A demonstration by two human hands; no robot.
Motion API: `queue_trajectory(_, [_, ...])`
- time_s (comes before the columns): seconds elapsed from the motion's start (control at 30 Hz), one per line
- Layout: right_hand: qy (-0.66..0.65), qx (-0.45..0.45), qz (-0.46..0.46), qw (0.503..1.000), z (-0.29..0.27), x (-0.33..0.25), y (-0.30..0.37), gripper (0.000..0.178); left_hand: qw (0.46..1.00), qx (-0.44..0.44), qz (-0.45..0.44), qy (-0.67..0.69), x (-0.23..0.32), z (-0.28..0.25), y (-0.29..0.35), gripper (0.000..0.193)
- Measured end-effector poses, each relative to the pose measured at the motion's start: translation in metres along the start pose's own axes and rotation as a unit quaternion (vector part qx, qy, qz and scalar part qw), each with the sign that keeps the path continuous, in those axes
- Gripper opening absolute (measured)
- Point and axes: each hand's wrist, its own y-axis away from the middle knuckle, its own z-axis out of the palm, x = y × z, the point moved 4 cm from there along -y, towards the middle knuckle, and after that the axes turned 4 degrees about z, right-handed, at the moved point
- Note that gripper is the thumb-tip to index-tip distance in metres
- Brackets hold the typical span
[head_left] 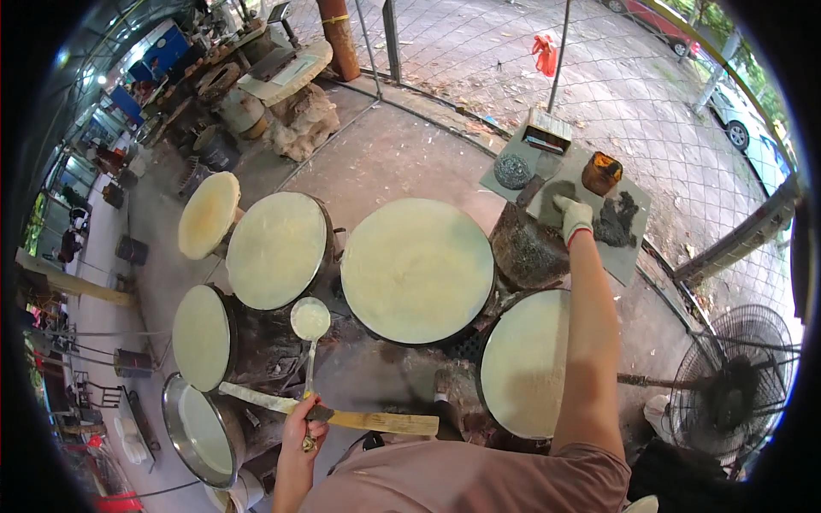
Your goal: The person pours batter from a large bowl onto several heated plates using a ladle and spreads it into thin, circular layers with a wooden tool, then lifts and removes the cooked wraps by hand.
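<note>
Your left hand (306,421) clamped on ladle (310,320) handle, bowl between round griddles (416,269). Gloved right hand (571,215) rests on grey slab (629,248); grip unclear. Looks like between pours; next move needs steady ladle.

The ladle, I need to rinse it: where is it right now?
In the head view, the ladle is lower left of centre, its handle in the bare left hand, its round bowl hanging between the two left steamer drums and the big centre drum.
</note>
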Motion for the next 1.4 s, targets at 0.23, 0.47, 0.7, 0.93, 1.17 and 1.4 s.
queue_trajectory(0.23, [-0.402, -0.225, 0.15, 0.875, -0.013, 0.041, 0.253, 0.041, 0.991, -0.026, -0.019, -0.13, 0.009, -0.018, 0.006, 0.012])
queue_trajectory(0.47, [-0.439, -0.06, 0.373, 0.815, -0.09, 0.159, 0.552, 0.047, 0.958, -0.084, -0.085, -0.26, 0.0, -0.048, 0.002, 0.014])
queue_trajectory(0.7, [0.061, 0.186, 0.086, 0.977, -0.223, 0.238, 0.656, 0.039, 0.933, -0.146, -0.192, -0.268, -0.026, -0.073, 0.017, 0.016])
queue_trajectory(0.93, [0.633, -0.038, -0.15, 0.758, -0.274, 0.284, 0.662, 0.047, 0.923, -0.166, -0.2, -0.283, -0.067, -0.066, 0.057, 0.012])
queue_trajectory(1.17, [0.536, 0.036, -0.094, 0.838, -0.348, 0.273, 0.52, 0.048, 0.932, -0.123, -0.159, -0.301, -0.121, -0.065, 0.092, 0.011])
queue_trajectory(1.4, [0.409, 0.268, 0.067, 0.87, -0.511, 0.316, 0.48, 0.046, 0.926, -0.112, -0.168, -0.318, -0.168, -0.049, 0.132, 0.016])
